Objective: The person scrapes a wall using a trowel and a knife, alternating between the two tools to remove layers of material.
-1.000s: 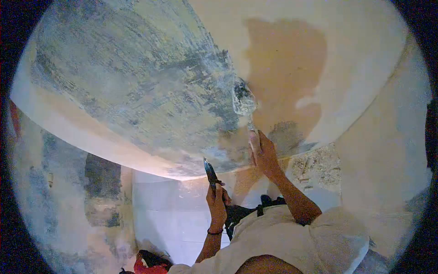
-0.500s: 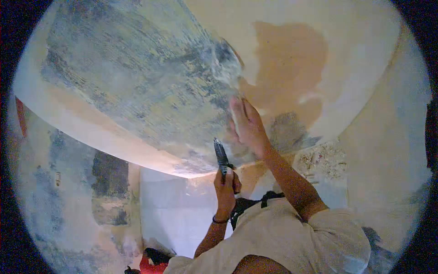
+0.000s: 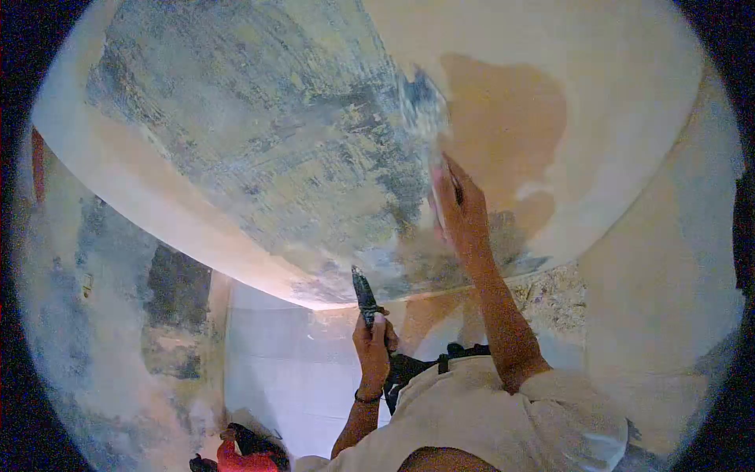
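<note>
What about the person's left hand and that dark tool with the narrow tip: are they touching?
Touching. The head camera's view shows the left hand closed around the lower end of the dark tool.

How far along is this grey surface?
The grey-streaked area looks worked, though unevenly. The right hand has a blurred tool at its edge; the left hand holds a dark tool. The pale area shows no grey, so possibly remains.
</note>
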Tool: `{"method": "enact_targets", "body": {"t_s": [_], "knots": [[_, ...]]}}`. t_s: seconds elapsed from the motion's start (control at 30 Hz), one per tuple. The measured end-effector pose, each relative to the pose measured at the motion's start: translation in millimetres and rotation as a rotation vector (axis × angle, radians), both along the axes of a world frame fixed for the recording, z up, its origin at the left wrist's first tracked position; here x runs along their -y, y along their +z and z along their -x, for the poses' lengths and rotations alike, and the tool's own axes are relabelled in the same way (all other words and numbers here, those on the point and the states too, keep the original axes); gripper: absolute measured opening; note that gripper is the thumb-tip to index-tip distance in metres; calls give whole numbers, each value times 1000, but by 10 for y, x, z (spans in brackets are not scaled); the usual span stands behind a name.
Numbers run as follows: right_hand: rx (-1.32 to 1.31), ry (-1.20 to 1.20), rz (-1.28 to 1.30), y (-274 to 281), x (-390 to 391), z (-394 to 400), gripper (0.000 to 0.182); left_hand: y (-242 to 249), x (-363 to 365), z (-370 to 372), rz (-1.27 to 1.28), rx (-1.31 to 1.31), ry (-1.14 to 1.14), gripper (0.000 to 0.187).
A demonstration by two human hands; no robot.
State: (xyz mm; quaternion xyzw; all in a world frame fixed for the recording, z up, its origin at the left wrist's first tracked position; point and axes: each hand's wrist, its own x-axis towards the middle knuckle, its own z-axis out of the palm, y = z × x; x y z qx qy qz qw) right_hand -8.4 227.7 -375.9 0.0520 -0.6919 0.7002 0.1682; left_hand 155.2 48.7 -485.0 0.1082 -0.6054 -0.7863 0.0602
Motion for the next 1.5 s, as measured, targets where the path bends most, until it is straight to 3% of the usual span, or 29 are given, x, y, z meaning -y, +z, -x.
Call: {"method": "enact_targets", "body": {"t_s": [0.1, 0.17, 0.23, 0.33, 0.43, 0.5, 0.6, 0.7, 0.77, 0.8, 0.97, 1.27, 1.5], "knots": [[11, 82, 150, 385, 141, 108, 45, -50, 14, -51, -2, -13, 49, 21], [-223, -14, 128, 372, 233, 324, 38, -106, -42, -105, -84, -1, 110, 21], [-293, -24, 51, 512, 195, 462, 36, -115, -73, -148, -52, -5, 107, 22], [-296, 211, 28, 1325, 22, 365, 42, -118, -5, -246, -5, 0, 48, 23], [-344, 205, -16, 1644, -5, 468, 48, -15, -13, -261, -63, 21, 101, 23], [-218, 187, 5, 1476, -1, 408, 43, 0, 4, -255, -60, 4, 124, 23], [-29, 151, 19, 735, -106, 229, 37, -62, 19, -236, -87, -34, 153, 22], [141, 204, 33, -157, -237, 76, 43, -120, 66, -250, -31, -17, 156, 22], [327, 342, 184, -270, -279, -258, 55, -151, 113, -290, 9, 3, 143, 24], [283, 346, 184, -290, -264, -400, 57, -140, 98, -303, -20, 51, 157, 24], [172, 283, 43, -191, -220, -651, 60, -296, 140, -268, 16, 100, 52, 26], [61, 227, 196, 100, -24, 18, 48, -235, -141, -127, 23, 34, 6, 23], [-214, 294, 264, 1204, 270, 296, 38, -249, -123, -69, -21, 17, 23, 24]]}}
